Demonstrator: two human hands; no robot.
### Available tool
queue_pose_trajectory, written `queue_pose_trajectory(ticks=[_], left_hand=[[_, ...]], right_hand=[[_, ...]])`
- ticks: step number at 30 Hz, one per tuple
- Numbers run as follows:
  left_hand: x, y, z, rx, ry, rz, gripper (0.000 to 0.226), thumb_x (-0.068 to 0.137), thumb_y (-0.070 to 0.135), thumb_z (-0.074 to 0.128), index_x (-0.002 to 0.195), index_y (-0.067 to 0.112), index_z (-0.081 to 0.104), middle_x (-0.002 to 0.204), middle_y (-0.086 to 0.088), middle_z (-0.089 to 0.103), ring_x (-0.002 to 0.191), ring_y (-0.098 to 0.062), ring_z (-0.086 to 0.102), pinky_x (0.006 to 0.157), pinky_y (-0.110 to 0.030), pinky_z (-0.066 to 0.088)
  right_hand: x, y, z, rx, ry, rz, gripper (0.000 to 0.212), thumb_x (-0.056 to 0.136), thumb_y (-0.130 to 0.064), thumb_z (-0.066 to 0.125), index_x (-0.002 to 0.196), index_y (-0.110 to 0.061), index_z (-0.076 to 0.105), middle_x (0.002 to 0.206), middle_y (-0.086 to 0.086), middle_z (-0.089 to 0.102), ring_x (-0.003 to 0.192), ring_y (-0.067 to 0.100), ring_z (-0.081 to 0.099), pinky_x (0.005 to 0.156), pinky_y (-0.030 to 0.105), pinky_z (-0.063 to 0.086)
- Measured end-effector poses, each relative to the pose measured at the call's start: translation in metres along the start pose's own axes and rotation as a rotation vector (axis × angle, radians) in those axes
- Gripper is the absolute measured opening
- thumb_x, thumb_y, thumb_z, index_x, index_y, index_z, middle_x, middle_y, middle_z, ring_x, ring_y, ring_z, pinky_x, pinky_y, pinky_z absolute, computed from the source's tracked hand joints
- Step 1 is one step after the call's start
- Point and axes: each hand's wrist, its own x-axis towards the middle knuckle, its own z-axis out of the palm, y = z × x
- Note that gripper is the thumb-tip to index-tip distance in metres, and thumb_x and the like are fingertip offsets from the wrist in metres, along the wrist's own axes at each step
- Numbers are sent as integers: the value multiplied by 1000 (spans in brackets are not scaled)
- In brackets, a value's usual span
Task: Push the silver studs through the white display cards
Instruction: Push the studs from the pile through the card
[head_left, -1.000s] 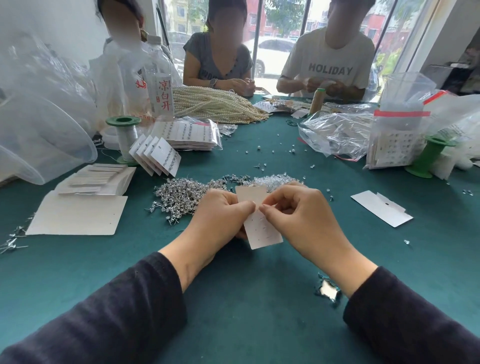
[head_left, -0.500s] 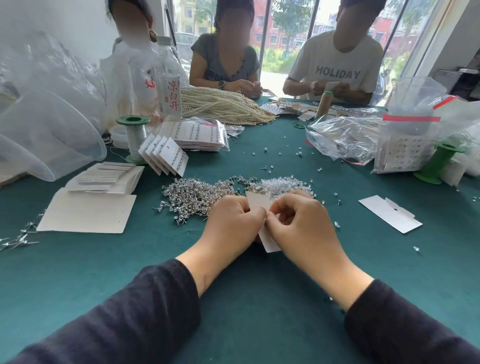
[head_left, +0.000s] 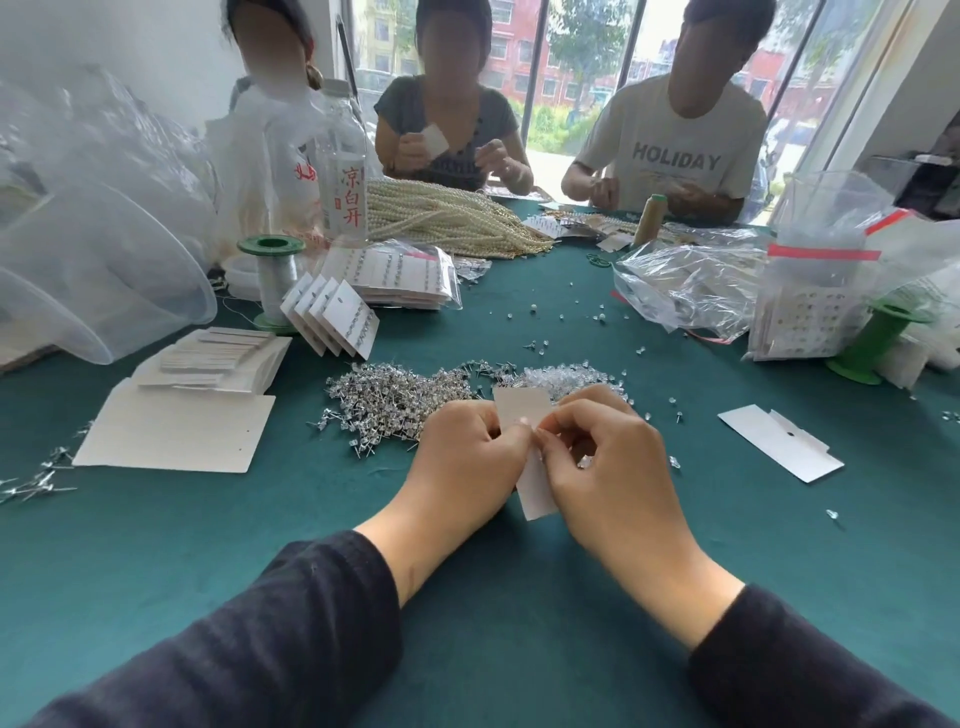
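White display card (head_left: 522, 410) pinched between left hand (head_left: 467, 462) and right hand (head_left: 613, 467)

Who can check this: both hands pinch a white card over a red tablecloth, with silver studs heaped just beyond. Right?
No. The head view shows the tablecloth is dark green, not red. The rest holds: left hand and right hand pinch the white card, silver studs heaped just beyond.

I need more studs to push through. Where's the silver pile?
Head view, centre: the stud pile lies on the table just beyond the left hand, left of the clear heap.
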Motion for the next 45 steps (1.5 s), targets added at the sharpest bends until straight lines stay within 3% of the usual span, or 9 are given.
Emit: queue_pose_trajectory(ticks=[4, 9, 12, 15, 21, 26, 32, 38, 45], left_hand=[[0, 2, 0, -75, -26, 34, 34, 87, 13, 56, 56, -1, 57, 57, -11, 55, 55, -18, 50, 55, -32, 46], [7, 16, -10, -382, -206, -159, 65, 81, 57, 40, 62, 4, 70, 63, -6, 70, 50, -12, 58, 45, -20, 44], [16, 5, -24, 177, 11, 87, 47, 91, 45, 45, 80, 10, 74, 76, 6, 73, 62, 1, 54, 59, -16, 38], [25, -9, -44, 750, 146, 251, 33, 80, 44, 62, 99, 18, 72, 99, 1, 66, 100, -17, 50, 89, -30, 39], [26, -11, -53, 739, 5, 188, 21, 72, 46, 70, 83, 29, 73, 97, 6, 57, 105, -19, 44, 93, -34, 35], [28, -13, -48, 686, -19, 188, 8, 77, 30, 70, 81, 24, 74, 100, 1, 60, 106, -21, 45, 93, -32, 34], [32, -9, -47, 460, 87, 161, 12, 74, 28, 75, 78, 17, 76, 88, -1, 67, 87, -17, 54, 80, -25, 37], [34, -10, -50, 345, 93, 59, 20, 72, 36, 75, 64, 18, 69, 52, 11, 54, 49, -1, 46, 49, -10, 32], [36, -10, -49, 304, 118, 57, 19, 80, 29, 69, 67, 15, 66, 50, 11, 51, 47, -3, 44, 46, -8, 31]], right_hand=[[-1, -1, -4, 24, 43, -22, 14, 76, 0, 65, 64, -8, 64, 73, -4, 55, 69, 9, 52, 58, 10, 38], [4, -2, -14, 94, 129, 2, 18, 76, -2, 67, 65, -16, 66, 77, -12, 59, 75, 3, 56, 63, 11, 42], [9, 2, -24, 142, 179, 69, 21, 77, -7, 69, 66, -25, 65, 79, -15, 59, 78, 1, 56, 69, 10, 40], [14, 7, -29, 274, 201, 191, 22, 78, -10, 69, 65, -27, 65, 77, -11, 64, 70, -2, 58, 70, 13, 42], [18, 9, -31, 636, 173, 454, 21, 78, -9, 69, 62, -22, 73, 61, -5, 66, 67, 15, 59, 74, 35, 50], [17, 7, -31, 763, 105, 515, 19, 80, -6, 66, 62, -13, 70, 67, 3, 65, 66, 15, 59, 62, 23, 51], [18, 7, -35, 1086, -78, 643, 7, 61, -13, 67, 64, -11, 73, 72, 7, 69, 65, 17, 63, 62, 26, 55], [19, 5, -33, 1380, -223, 827, 33, 59, -4, 59, 91, -2, 64, 92, 17, 69, 79, 29, 65, 67, 36, 57], [18, 3, -33, 1399, -242, 874, 36, 60, -5, 56, 95, -2, 61, 88, 18, 69, 73, 29, 67, 62, 35, 58]])
